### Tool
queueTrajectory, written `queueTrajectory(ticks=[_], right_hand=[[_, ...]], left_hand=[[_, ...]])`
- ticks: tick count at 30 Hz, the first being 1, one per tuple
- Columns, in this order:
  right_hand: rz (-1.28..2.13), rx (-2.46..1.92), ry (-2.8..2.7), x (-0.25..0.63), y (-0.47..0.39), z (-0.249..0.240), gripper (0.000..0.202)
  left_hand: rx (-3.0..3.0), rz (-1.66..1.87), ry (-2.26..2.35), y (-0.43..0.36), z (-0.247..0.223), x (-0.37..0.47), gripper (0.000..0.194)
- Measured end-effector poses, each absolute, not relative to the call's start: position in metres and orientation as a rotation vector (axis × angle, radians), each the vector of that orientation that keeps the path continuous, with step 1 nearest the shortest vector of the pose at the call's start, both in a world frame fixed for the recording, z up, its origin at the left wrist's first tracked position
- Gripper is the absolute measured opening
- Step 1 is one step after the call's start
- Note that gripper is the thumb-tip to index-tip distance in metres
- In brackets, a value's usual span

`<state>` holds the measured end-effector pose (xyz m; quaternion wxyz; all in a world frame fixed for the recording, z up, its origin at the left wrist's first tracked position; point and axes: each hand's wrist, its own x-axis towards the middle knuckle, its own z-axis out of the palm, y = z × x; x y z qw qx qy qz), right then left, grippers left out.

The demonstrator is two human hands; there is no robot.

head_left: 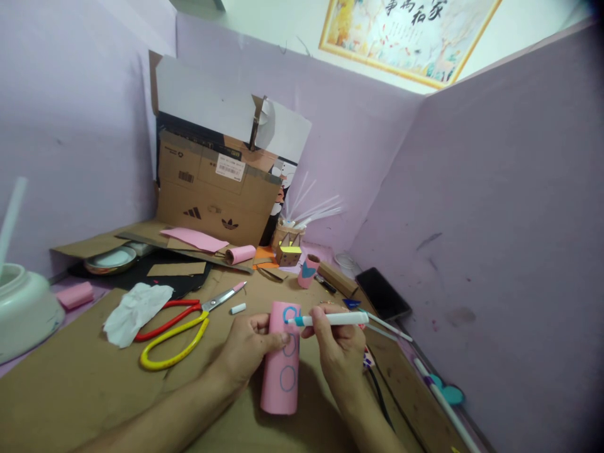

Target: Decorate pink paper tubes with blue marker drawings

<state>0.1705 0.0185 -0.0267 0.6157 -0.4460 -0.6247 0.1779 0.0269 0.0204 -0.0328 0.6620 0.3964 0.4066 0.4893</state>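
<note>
A pink paper-covered tube (279, 393) stands tilted in front of me, with a column of blue circle outlines on its side. My left hand (245, 346) grips it from the left, thumb across its front. In my right hand (337, 343) is a white marker (344, 319) with a blue tip end, held nearly level. Its tip meets the topmost circle, which has a thicker, brighter blue line than the circles below. A small marker cap (238, 309) lies on the cardboard, left of the tube's top.
Scissors (205, 308) with red and yellow handles and a crumpled tissue (136, 311) lie to the left. Beyond stand a short pink tube with a blue heart (308, 272) and a small cardboard basket (288, 254). A phone (383, 292) rests by the right wall; a white pot (26, 311) stands far left.
</note>
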Motion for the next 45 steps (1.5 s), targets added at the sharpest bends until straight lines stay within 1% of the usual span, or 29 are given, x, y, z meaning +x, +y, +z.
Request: queueTrajectory(ticks=[8, 13, 19, 24, 33, 38, 45], right_hand=[[0.433, -1.068, -1.410, 0.1719, 0.0194, -0.0260, 0.027], [0.426, -1.015, -1.446, 0.1703, 0.0180, -0.0254, 0.027], [0.425, -1.056, -1.391, 0.1713, 0.0201, -0.0273, 0.025], [0.459, -1.009, -1.419, 0.1704, 0.0197, -0.0284, 0.026], [0.394, -1.075, -1.358, 0.1746, 0.0236, -0.0289, 0.030], [0.448, -1.063, -1.384, 0.1723, 0.0214, -0.0284, 0.026], [0.455, -1.067, -1.383, 0.1744, 0.0227, -0.0297, 0.028]], left_hand=[[0.896, 1.104, 0.914, 0.0214, -0.0352, 0.0261, 0.027], [0.903, 1.106, 0.928, 0.0200, -0.0352, 0.0258, 0.027], [0.903, 1.100, 0.904, 0.0204, -0.0356, 0.0258, 0.025], [0.884, 1.113, 0.906, 0.0203, -0.0341, 0.0259, 0.027], [0.882, 1.115, 0.925, 0.0218, -0.0360, 0.0258, 0.026], [0.892, 1.110, 0.915, 0.0218, -0.0355, 0.0264, 0.027], [0.892, 1.107, 0.918, 0.0208, -0.0352, 0.0268, 0.027]])
